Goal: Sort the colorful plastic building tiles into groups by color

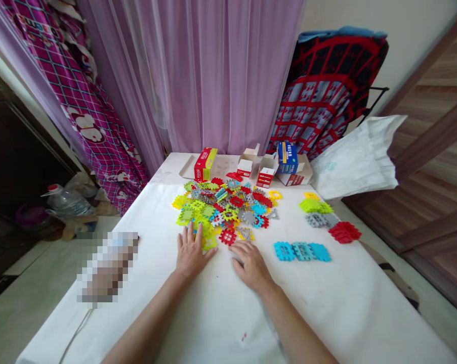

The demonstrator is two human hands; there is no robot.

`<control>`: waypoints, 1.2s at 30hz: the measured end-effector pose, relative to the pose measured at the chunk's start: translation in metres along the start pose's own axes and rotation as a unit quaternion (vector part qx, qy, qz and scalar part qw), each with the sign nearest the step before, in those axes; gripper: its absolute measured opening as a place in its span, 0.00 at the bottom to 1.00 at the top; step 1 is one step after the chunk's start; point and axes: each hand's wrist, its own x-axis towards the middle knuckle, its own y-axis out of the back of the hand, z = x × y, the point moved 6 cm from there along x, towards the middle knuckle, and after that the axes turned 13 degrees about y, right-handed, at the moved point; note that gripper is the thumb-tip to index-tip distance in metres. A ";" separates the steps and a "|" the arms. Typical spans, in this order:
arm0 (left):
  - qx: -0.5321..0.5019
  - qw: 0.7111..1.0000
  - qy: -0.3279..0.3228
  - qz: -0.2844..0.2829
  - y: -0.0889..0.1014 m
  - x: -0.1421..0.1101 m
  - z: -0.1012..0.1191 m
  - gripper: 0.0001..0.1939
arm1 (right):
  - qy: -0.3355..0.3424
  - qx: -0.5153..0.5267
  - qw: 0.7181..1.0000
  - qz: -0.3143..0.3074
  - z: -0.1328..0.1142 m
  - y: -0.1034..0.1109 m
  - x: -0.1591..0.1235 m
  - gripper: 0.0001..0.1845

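A heap of interlocking plastic building tiles [228, 207] in green, red, grey, blue and yellow lies in front of both hands. My left hand [191, 252] rests with fingers spread at the heap's near left edge, fingertips by the lime-green tiles [209, 242]. Beside a red tile [227, 236], my right hand [253, 265] lies on the cloth with its fingers loosely bent and no tile visible in it. To its right are blue tiles [302, 252] in a row. Farther right sit sorted piles: green tiles [315, 205], grey tiles [317, 219] and red tiles [345, 232].
Small cardboard boxes stand along the back, among them a red-and-yellow box [205, 164] and a blue box [287, 157]. A white bag [359, 156] leans at the back right corner. On the left of the white tablecloth [152, 283] lies a pixelated object [109, 268] with a cord.
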 end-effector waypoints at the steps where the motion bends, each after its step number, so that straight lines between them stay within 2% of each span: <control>1: -0.006 1.000 0.004 0.005 -0.001 0.004 0.007 0.44 | -0.001 0.002 1.000 0.001 0.000 -0.001 0.000 0.18; 5: -0.024 0.999 0.016 0.021 -0.002 0.014 0.026 0.43 | -0.012 0.002 0.999 0.040 0.008 0.001 -0.003 0.15; 8: -0.036 0.999 0.006 0.037 0.000 0.015 0.031 0.43 | -0.097 -0.062 0.987 0.109 0.026 0.012 -0.009 0.14; 10: -0.052 0.997 -0.003 0.050 0.002 0.013 0.030 0.42 | -0.164 -0.121 0.971 0.129 0.038 0.018 -0.012 0.15; 13: -0.088 0.994 -0.014 0.064 0.004 0.010 0.024 0.35 | -0.209 -0.170 0.959 0.090 0.047 0.018 -0.009 0.21; 16: -0.119 0.990 -0.013 0.074 0.005 0.010 0.019 0.27 | -0.214 -0.173 0.960 0.045 0.049 0.014 -0.004 0.18; 22: -0.135 0.988 -0.023 0.077 0.006 0.011 0.018 0.23 | -0.202 -0.156 0.965 0.060 0.050 0.015 -0.004 0.13; 25: -0.142 0.985 -0.040 0.088 0.010 0.009 0.019 0.21 | -0.194 -0.131 0.970 0.064 0.050 0.015 -0.005 0.15; 28: -0.140 0.982 -0.084 0.098 0.015 0.005 0.025 0.19 | -0.208 -0.082 0.973 0.064 0.052 0.013 -0.006 0.18; 32: -0.134 0.974 -0.157 0.088 0.020 -0.001 0.039 0.17 | -0.229 0.041 0.968 0.097 0.054 0.008 -0.008 0.19; 36: -0.143 0.968 -0.198 0.051 0.021 -0.004 0.048 0.17 | -0.245 0.165 0.947 0.126 0.054 -0.002 -0.007 0.18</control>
